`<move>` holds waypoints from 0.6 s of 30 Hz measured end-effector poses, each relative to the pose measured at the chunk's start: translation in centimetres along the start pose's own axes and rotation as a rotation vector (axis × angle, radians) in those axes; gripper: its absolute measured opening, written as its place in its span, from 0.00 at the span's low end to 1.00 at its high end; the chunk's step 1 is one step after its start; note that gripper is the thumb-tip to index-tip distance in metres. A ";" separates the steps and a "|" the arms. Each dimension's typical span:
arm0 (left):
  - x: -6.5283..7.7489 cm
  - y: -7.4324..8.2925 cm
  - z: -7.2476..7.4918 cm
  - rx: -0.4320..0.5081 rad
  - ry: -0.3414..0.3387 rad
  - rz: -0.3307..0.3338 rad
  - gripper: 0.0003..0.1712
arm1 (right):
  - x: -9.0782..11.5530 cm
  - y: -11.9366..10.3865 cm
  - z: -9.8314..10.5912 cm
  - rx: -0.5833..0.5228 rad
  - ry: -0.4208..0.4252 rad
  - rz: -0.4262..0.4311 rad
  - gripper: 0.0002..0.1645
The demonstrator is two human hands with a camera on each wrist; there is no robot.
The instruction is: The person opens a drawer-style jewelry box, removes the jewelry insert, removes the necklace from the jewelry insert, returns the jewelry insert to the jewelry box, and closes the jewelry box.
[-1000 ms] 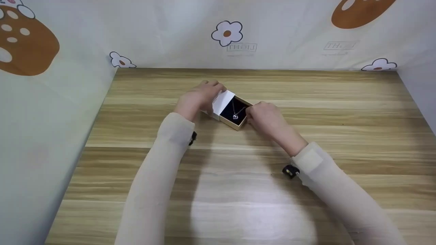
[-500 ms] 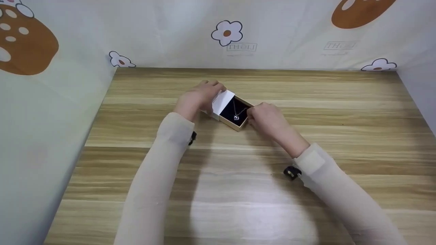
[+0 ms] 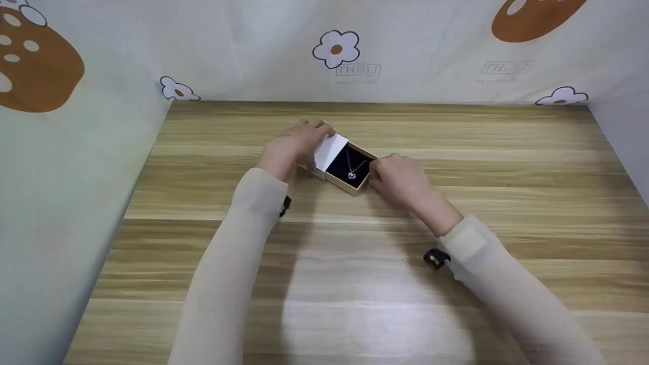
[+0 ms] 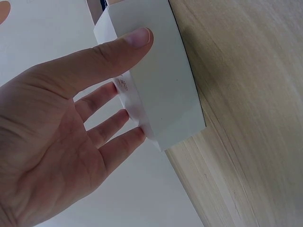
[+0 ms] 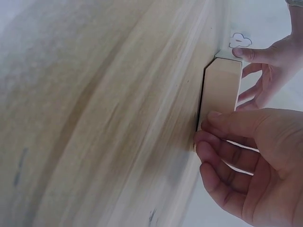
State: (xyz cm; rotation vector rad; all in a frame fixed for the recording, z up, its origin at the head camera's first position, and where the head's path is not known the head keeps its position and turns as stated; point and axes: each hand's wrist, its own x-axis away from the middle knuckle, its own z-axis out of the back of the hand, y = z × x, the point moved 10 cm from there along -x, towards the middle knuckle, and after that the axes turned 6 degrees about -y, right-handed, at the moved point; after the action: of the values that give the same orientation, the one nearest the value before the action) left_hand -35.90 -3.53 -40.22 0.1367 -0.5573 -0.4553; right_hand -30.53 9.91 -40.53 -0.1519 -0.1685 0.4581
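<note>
A jewellery box lies at a slant on the wooden table, its drawer partly out of its white sleeve (image 3: 331,151). Inside the tan-edged drawer (image 3: 343,184), a silver necklace (image 3: 352,175) with a small sparkling pendant rests on a dark pad. My left hand (image 3: 294,147) holds the sleeve: in the left wrist view the thumb presses its long side and the fingertips touch the printed face. At the drawer's outer end, my right hand (image 3: 400,175) pinches the edge with thumb and curled fingers. The right wrist view shows the drawer's plain tan side (image 5: 222,82).
The wood-grain table (image 3: 350,284) spreads around the box on all sides. A pale cloth wall (image 3: 263,50) printed with flowers rises behind its far edge, and another stretch runs along the left. Small black devices sit at both wrists.
The drawer and necklace have shifted very slightly right, away from the sleeve, along with my right hand. My left hand keeps its hold on the sleeve almost in place.
</note>
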 end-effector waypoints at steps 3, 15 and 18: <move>0.1 0.1 0.0 -0.010 0.001 -0.008 0.53 | 0.1 0.3 0.0 0.000 -0.009 -0.018 0.14; -0.1 0.0 0.1 -0.008 0.011 -0.007 0.54 | 0.2 1.3 2.0 -0.033 -0.013 -0.058 0.16; -0.2 -0.1 0.0 -0.001 0.008 0.000 0.54 | 0.1 1.3 2.4 -0.033 -0.022 -0.071 0.13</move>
State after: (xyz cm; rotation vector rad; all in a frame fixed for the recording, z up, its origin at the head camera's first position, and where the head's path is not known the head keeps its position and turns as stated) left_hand -36.05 -3.53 -40.32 0.1372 -0.5495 -0.4554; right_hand -31.52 11.39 -38.40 -0.1726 -0.2019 0.3869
